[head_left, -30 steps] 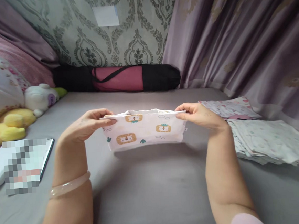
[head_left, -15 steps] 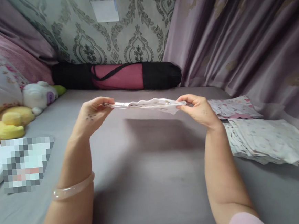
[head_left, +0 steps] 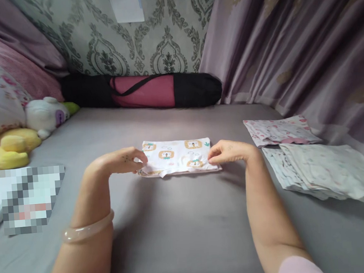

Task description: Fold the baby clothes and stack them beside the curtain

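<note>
A small folded white cloth with lion prints (head_left: 177,155) lies flat on the grey bed sheet (head_left: 183,229). My left hand (head_left: 124,161) pinches its near left corner, fingers closed on the fabric. At the near right corner my right hand (head_left: 230,151) pinches the cloth in the same way. A pale bangle sits on my left forearm.
Folded patterned cloths (head_left: 323,169) lie stacked at the right, with a pink printed one (head_left: 279,131) behind them. A black and pink roll bag (head_left: 143,91) lies along the wall. Yellow and white plush toys (head_left: 27,132) sit at the left. Purple curtains hang at the right.
Both hands held the cloth up by its top edge, swung it level in the air, then brought it down flat onto the sheet, still gripping its two corners.
</note>
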`<action>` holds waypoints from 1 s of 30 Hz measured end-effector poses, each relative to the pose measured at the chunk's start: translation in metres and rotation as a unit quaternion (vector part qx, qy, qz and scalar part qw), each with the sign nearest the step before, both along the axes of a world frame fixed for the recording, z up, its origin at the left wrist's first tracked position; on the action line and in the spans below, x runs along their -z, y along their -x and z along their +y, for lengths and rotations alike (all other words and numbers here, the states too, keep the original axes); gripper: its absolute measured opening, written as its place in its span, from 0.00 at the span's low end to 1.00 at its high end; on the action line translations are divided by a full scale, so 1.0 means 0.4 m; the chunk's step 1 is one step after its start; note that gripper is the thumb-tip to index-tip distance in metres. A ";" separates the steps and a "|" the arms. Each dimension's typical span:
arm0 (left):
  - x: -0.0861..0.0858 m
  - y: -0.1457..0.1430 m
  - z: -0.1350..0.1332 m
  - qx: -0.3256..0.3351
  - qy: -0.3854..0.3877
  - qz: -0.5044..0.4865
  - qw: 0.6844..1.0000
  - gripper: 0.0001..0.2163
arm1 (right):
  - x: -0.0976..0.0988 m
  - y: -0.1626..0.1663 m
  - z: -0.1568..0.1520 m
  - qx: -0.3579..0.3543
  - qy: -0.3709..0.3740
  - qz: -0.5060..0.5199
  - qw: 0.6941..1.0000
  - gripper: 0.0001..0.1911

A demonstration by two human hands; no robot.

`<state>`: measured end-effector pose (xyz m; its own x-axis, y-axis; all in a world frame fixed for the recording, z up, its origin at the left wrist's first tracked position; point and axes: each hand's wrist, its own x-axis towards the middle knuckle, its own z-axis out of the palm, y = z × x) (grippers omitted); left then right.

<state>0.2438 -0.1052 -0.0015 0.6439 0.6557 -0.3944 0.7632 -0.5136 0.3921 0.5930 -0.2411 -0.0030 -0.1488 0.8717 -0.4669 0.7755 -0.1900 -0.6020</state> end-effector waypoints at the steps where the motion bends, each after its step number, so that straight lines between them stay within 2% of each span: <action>1: -0.006 0.000 -0.001 0.004 0.024 0.010 1.000 0.17 | -0.001 0.003 0.001 0.003 -0.013 -0.010 1.000 0.14; 3: -0.011 -0.009 -0.004 0.001 0.027 0.002 1.000 0.19 | 0.001 0.017 0.009 0.011 -0.053 -0.037 0.998 0.14; 5: -0.002 -0.036 -0.011 -0.020 -0.050 -0.029 0.998 0.19 | 0.012 0.048 0.026 0.024 -0.122 -0.065 0.990 0.15; 7: 0.028 -0.082 -0.026 -0.045 -0.146 -0.053 0.987 0.18 | 0.035 0.098 0.048 0.052 -0.206 -0.097 0.972 0.18; 9: 0.077 -0.138 -0.047 -0.051 -0.219 -0.080 0.971 0.19 | 0.069 0.157 0.069 0.079 -0.270 -0.134 0.950 0.23; 11: 0.137 -0.192 -0.071 -0.014 -0.258 -0.093 0.962 0.20 | 0.111 0.213 0.083 0.055 -0.290 -0.174 0.940 0.27; 13: 0.194 -0.230 -0.094 -0.003 -0.290 -0.071 0.954 0.22 | 0.152 0.253 0.089 0.033 -0.285 -0.203 0.936 0.30; 16: 0.249 -0.252 -0.117 -0.004 -0.304 -0.029 0.952 0.24 | 0.198 0.279 0.086 0.010 -0.263 -0.223 0.939 0.31; 19: 0.257 -0.250 -0.127 -0.014 -0.285 -0.009 0.958 0.26 | 0.217 0.282 0.081 0.000 -0.235 -0.223 0.946 0.32; 24: 0.235 -0.247 -0.128 -0.024 -0.265 -0.002 0.964 0.26 | 0.212 0.275 0.085 0.000 -0.220 -0.218 0.951 0.33; 27: 0.231 -0.248 -0.119 -0.027 -0.283 -0.026 0.958 0.24 | 0.203 0.270 0.092 -0.004 -0.218 -0.205 0.954 0.32; 30: 0.237 -0.249 -0.105 -0.046 -0.317 -0.054 0.946 0.23 | 0.198 0.269 0.104 0.009 -0.257 -0.207 0.944 0.32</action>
